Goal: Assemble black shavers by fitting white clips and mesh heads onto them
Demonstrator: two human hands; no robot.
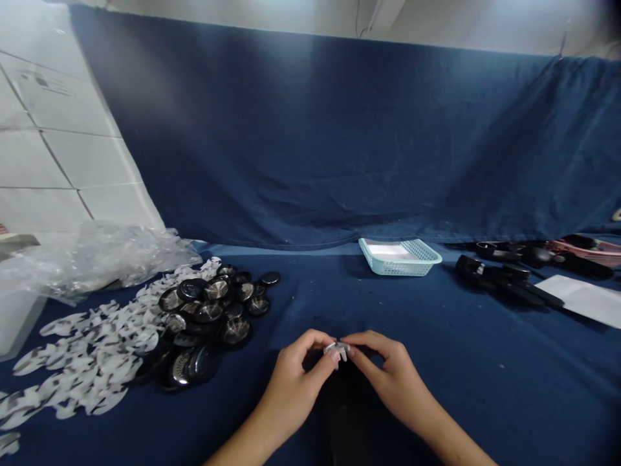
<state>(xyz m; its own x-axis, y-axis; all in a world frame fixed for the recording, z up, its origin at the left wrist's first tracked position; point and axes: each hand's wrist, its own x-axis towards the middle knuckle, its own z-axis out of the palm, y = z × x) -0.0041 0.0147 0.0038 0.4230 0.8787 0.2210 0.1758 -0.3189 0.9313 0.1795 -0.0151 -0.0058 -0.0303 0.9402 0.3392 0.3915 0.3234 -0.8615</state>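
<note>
Close to the table's front, my left hand and my right hand meet with thumbs and fingertips pinched. Between them they grip a small white plastic piece with short prongs; the fingers cover part of it. A dark shape lies below the hands, too dim to make out. Left of my hands is a heap of shiny black round caps. Beside that heap spreads a big pile of similar white plastic pieces.
Crumpled clear plastic bags lie at the back left. A light blue basket holding something white stands at the back. Black parts, a white sheet and a pink basket are at the right. A blue curtain hangs behind.
</note>
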